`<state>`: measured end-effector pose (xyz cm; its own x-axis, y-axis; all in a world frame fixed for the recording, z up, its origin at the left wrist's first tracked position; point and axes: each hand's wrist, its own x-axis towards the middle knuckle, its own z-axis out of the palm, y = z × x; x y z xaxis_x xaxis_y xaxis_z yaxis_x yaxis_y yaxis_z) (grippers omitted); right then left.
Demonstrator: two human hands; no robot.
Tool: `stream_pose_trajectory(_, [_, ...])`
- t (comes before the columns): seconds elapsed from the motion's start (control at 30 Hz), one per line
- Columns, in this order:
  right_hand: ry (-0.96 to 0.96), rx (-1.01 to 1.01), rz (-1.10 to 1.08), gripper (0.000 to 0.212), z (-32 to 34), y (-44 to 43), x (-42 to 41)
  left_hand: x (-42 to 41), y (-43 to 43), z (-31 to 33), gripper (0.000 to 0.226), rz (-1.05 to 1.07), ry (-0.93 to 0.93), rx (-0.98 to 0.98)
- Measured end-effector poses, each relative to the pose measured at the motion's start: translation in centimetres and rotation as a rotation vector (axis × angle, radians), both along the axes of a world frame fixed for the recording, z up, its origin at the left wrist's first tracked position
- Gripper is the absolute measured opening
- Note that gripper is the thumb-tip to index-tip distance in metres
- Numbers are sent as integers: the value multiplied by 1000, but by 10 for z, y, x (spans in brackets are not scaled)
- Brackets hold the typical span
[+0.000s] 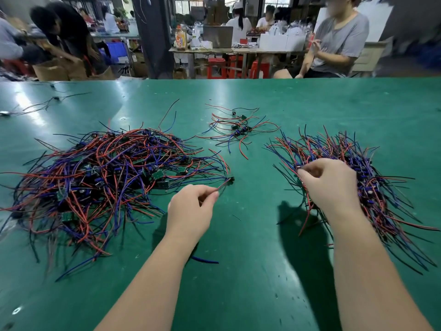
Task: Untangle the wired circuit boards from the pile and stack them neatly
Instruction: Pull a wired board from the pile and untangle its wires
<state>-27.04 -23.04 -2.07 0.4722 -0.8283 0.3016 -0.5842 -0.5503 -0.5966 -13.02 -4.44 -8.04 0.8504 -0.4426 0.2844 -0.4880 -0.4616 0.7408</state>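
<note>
- The left hand (191, 206) pinches, between thumb and forefinger, the wires of a loose board (231, 179), which lies on the green table (250, 271) just beside the tangled pile (102, 177)
- The right hand (331, 185), fingers curled, pinches wires at the left edge of the stack (377, 194)
- A small cluster (238, 127) of wired boards lies farther back, between pile and stack
</note>
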Motion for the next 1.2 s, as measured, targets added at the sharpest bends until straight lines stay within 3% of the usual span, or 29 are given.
stream_pose_trajectory(0.07, [-125, 204, 160, 16, -8, 11, 14, 0, -1, 3, 7, -8, 7, -153])
stream_pose_trajectory(0.2, [-108, 948, 423, 15, -25, 39, 38, -4, -2, 13, 21, -133, 259, -480])
stream_pose_trajectory(0.33, [-347, 1305, 613, 7, -27, 47, 43, -10, -1, 26, 9, -268, 644, -762])
stream_pose_trajectory(0.4, [-563, 1402, 706, 22, -24, 44, 42, -12, 0, 29, 11, -352, 845, -865])
stream_pose_trajectory(0.47, [-738, 1438, 768, 33, -21, 40, 39, -13, 2, 32, 15, -382, 939, -887])
stream_pose_trajectory(0.57, [-853, 1407, 759, 27, -17, 36, 37, -12, 3, 34, 19, -347, 1001, -926])
stream_pose_trajectory(0.7, [-859, 1287, 692, 33, -15, 34, 37, -6, 4, 34, 23, -253, 1018, -897])
stream_pose_trajectory(0.9, [-882, 1137, 635, 12, -12, 37, 38, -5, 3, 31, 22, -157, 999, -730])
stream_pose_trajectory(1.07, [-902, 1155, 476, 17, -11, 36, 38, -5, 4, 31, 25, -165, 992, -705])
stream_pose_trajectory(1.2, [-840, 1179, 335, 7, -7, 28, 41, -6, 2, 27, 28, -156, 839, -583])
